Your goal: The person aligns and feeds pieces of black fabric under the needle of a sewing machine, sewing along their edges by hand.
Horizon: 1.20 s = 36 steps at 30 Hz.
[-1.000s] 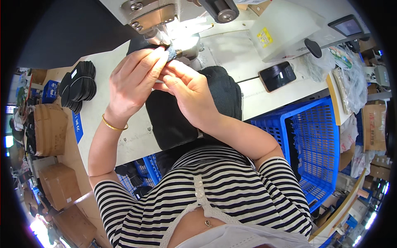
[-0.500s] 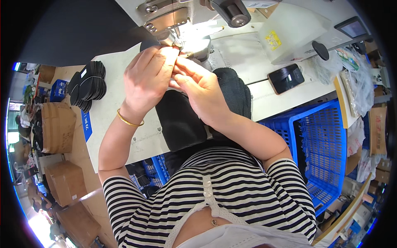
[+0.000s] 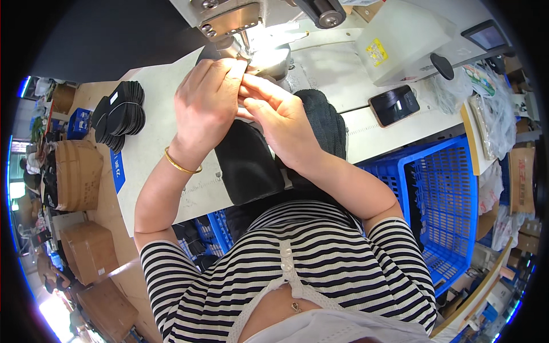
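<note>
My left hand (image 3: pixel 209 103) and my right hand (image 3: pixel 284 120) meet right below the needle area of a sewing machine (image 3: pixel 234 26). Both have their fingers closed, the tips pinched together beside the presser foot; what lies between them is hidden. Under my wrists a long black fabric piece (image 3: pixel 247 166) with rounded corners lies on the white table and overhangs its front edge. Its upper end disappears beneath my hands. More black material (image 3: pixel 210 52) shows beyond my left knuckles. Next to my right hand rests a pile of dark knit fabric pieces (image 3: pixel 325 123).
Bundled black cut pieces (image 3: pixel 123 111) sit on the left of the white table (image 3: pixel 150 128). A phone (image 3: pixel 394 106) lies on the right, before a translucent plastic panel (image 3: pixel 400 43). Blue crate (image 3: pixel 446 211) stands below at right; cardboard boxes (image 3: pixel 88 248) are on the floor at left.
The whole view has shifted slightly. My hands stay closed together near the needle, with only a small movement of the fingers.
</note>
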Each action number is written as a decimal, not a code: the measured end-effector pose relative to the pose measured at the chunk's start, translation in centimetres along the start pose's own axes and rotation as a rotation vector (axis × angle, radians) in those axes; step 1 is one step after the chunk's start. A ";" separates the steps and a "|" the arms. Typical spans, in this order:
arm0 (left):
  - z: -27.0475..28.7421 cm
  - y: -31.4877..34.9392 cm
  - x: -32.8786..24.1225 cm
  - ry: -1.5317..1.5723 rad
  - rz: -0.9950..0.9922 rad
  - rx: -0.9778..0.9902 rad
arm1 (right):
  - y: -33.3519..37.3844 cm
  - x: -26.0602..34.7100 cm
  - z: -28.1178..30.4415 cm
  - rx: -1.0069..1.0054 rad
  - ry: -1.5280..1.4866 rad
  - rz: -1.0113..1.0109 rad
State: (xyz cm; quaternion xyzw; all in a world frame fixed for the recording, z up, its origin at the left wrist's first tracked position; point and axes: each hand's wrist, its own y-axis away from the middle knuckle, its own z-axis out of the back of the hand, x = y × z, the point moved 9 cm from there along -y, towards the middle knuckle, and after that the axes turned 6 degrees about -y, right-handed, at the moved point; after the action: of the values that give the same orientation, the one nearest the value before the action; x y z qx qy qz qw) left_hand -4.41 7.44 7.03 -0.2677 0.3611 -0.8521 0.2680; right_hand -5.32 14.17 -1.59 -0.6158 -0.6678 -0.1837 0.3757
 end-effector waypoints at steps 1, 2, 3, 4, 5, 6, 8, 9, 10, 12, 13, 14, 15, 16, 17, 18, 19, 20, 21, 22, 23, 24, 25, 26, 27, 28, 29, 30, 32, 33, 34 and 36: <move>0.0 0.1 0.0 -0.004 0.001 0.001 | 0.0 0.1 0.1 -0.020 -0.003 0.012; 0.0 0.1 0.2 0.018 0.019 0.002 | 0.1 0.2 0.3 -0.039 -0.006 0.024; 0.0 0.2 0.4 0.040 0.036 0.003 | 0.3 0.3 0.2 -0.034 -0.008 0.024; 0.2 0.2 0.6 0.033 0.036 0.003 | 0.5 0.2 0.4 -0.039 -0.013 0.011; 0.6 0.2 0.9 -0.006 0.048 -0.031 | 0.7 0.2 0.5 -0.044 -0.017 -0.001; 1.1 0.3 1.1 -0.046 0.059 -0.065 | 0.8 0.0 0.8 -0.072 -0.019 -0.043; 1.6 0.8 1.9 0.073 0.069 -0.007 | 1.0 0.5 0.9 -0.052 0.015 -0.047; 1.7 1.1 2.0 0.194 0.082 0.050 | 1.0 0.6 0.8 -0.033 0.052 -0.053; 2.6 0.8 0.8 0.195 0.028 0.042 | 1.2 0.5 0.7 -0.033 0.053 -0.053; 2.7 0.6 -0.9 0.197 0.036 0.035 | 1.6 1.3 0.5 -0.006 0.151 0.055; 2.7 0.6 -1.5 0.167 0.043 0.038 | 1.7 1.5 0.6 -0.005 0.150 0.052; 2.5 0.8 -1.9 0.167 0.045 0.040 | 1.9 1.3 1.1 -0.017 0.316 -0.027; 2.4 1.1 -2.2 0.155 0.058 0.037 | 2.1 0.9 1.6 -0.030 0.480 -0.106; 2.1 1.2 -2.3 0.149 0.065 0.033 | 1.8 1.3 1.1 -0.035 0.393 0.012; 2.2 1.3 -2.5 0.154 0.061 0.034 | 2.1 1.6 1.2 -0.042 0.393 0.014; 2.8 1.4 -2.4 0.141 0.090 -0.001 | 2.6 1.8 1.3 -0.061 0.413 -0.035; 3.4 1.7 -2.3 0.126 0.124 -0.033 | 3.1 1.9 1.3 -0.078 0.431 -0.090; 3.5 2.6 -2.6 0.204 0.080 -0.050 | 3.4 2.0 1.5 -0.082 0.430 -0.093; 3.3 3.1 -2.7 0.208 0.082 -0.046 | 3.6 1.9 1.6 -0.070 0.438 -0.114; 3.4 3.3 -3.1 0.195 0.032 -0.065 | 3.6 1.8 1.6 -0.055 0.446 -0.133; 3.6 3.5 -3.6 0.182 -0.018 -0.085 | 3.8 1.7 1.6 -0.056 0.446 -0.133; 3.6 3.5 -3.7 0.183 -0.017 -0.084 | 3.9 2.0 1.6 -0.055 0.465 -0.090; 3.7 3.6 -4.0 0.168 -0.052 -0.083 | 3.9 2.2 1.5 -0.052 0.485 -0.046; 3.8 3.6 -4.3 0.153 -0.087 -0.081 | 3.8 2.2 1.5 -0.050 0.485 -0.046; 3.8 3.7 -4.6 0.138 -0.121 -0.080 | 3.8 2.4 1.4 -0.044 0.469 -0.027; 3.8 3.6 -4.6 0.136 -0.120 -0.080 | 3.7 2.6 1.3 -0.040 0.454 -0.007; 3.8 3.6 -4.9 0.125 -0.150 -0.087 | 3.7 2.5 1.4 -0.038 0.454 -0.008; 3.8 3.6 -5.1 0.113 -0.180 -0.094 | 3.6 2.6 1.5 -0.037 0.544 0.027; 3.6 3.8 -5.0 0.112 -0.164 -0.089 | 3.6 2.9 1.3 -0.033 0.634 0.057; 3.5 3.8 -4.9 0.112 -0.150 -0.086 | 3.6 3.4 1.1 -0.065 0.643 0.062; 3.5 3.8 -5.1 0.113 -0.150 -0.087 | 3.7 3.7 1.1 -0.100 0.653 0.069; 4.1 3.7 -5.1 0.002 -0.084 -0.165 | 3.5 3.5 1.4 -0.097 0.635 0.049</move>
State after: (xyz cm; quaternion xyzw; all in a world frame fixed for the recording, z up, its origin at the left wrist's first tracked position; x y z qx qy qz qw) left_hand 2.82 6.65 5.35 -0.3030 0.4190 -0.8301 0.2088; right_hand -2.25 18.18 -0.75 -0.5608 -0.4926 -0.3893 0.5396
